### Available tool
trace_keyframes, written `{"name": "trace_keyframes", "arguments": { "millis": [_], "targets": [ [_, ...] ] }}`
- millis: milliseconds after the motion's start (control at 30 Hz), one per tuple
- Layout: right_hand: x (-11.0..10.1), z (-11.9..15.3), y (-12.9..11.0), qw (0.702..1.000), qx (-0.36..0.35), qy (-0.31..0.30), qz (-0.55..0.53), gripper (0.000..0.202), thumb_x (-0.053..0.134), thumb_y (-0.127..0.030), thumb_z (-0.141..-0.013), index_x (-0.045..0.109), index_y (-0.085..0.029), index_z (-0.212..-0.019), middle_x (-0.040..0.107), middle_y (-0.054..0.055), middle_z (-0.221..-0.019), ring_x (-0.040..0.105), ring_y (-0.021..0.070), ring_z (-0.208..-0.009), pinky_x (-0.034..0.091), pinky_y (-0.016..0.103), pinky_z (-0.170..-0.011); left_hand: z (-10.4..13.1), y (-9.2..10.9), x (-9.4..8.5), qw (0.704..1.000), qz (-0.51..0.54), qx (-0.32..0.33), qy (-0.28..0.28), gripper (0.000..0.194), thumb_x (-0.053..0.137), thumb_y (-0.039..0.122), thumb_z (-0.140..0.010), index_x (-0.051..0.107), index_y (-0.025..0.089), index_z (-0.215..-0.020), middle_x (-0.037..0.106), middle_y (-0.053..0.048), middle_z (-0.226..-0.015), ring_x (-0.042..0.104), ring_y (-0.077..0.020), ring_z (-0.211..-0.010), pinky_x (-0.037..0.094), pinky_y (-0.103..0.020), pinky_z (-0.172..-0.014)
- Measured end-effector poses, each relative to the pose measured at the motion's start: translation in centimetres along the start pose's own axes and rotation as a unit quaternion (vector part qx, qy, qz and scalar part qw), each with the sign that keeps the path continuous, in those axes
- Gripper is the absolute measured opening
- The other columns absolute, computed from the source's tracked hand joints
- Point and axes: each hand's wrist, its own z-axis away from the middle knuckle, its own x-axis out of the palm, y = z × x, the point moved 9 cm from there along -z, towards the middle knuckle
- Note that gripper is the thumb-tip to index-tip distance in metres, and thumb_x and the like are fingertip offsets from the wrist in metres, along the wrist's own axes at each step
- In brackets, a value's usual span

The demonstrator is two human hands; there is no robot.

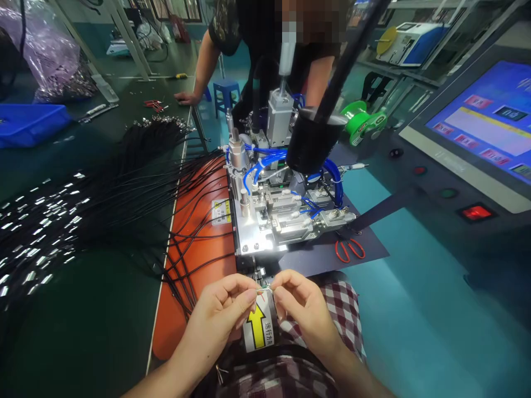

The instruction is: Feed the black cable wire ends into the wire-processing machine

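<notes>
Close in front of me, my left hand point(222, 309) and my right hand point(302, 307) meet fingertip to fingertip. Each pinches the thin wires point(264, 289) between thumb and forefinger; pale strands and a bit of red show in the small gap. Just beneath them lies a white label with a yellow arrow point(257, 329). A metal machine point(286, 221) with blue air tubes stands right beyond my fingers. Many black cables point(199, 210) run from its left side across an orange surface point(199, 243) onto the dark table.
Red-handled scissors point(349, 251) lie right of the machine. A green spool point(363, 122) sits behind it, near a black cup-shaped part point(313, 141). A control screen point(483, 119) stands at right, a blue tray point(33, 124) at left. Another person leans in opposite, one hand point(187, 98) on the table.
</notes>
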Motion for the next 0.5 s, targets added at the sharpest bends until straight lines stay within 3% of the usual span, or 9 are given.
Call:
{"name": "trace_keyframes", "arguments": {
  "millis": [233, 500],
  "targets": [
    [0.9, -1.1, 0.4, 0.997, 0.004, -0.027, -0.071, 0.020, 0.068, -0.035, -0.076, 0.057, -0.018, -0.075, 0.046, -0.006, -0.054, 0.040, 0.0069, -0.044, 0.033, 0.019, -0.044, 0.1, 0.4, 0.2, 1.000, 0.009, 0.008, -0.018, 0.028, 0.062, 0.044, -0.078, 0.061, 0.016, -0.080, 0.042, 0.006, -0.055, 0.024, -0.0037, -0.044, 0.016, -0.017, -0.040],
    [1.2, -0.7, 0.4, 0.998, 0.001, -0.022, -0.056, 0.019, 0.066, -0.034, -0.077, 0.057, -0.018, -0.074, 0.045, -0.006, -0.052, 0.038, 0.0083, -0.046, 0.033, 0.021, -0.047, 0.1, 0.5, 0.2, 0.999, 0.024, 0.021, -0.025, 0.028, 0.062, 0.043, -0.079, 0.060, 0.016, -0.079, 0.043, 0.006, -0.055, 0.023, -0.0029, -0.043, 0.016, -0.016, -0.040]
  ]
}}
